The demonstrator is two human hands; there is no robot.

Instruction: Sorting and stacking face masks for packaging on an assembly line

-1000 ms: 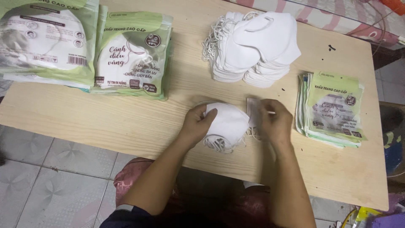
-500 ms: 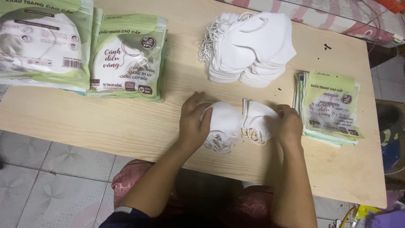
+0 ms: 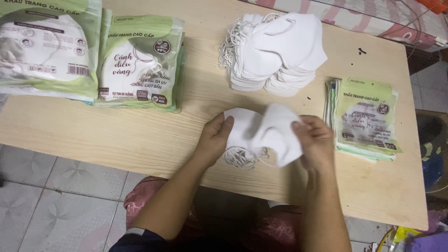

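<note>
While the left hand point(image 3: 215, 140) pinched one side of a small bunch of white masks point(image 3: 263, 133) and the right hand point(image 3: 317, 142) gripped the other, the bunch sat near the wooden table's point(image 3: 140, 140) front edge, bare wood open to its left. Flat pouches point(image 3: 368, 119) lay just beside the right hand; a loose mask pile point(image 3: 275, 51) and filled green packs point(image 3: 140, 63) lay farther back. The masks looked soft, elastic loops point(image 3: 240, 156) trailing beneath. Tiled floor point(image 3: 51, 200) showed below.
</note>
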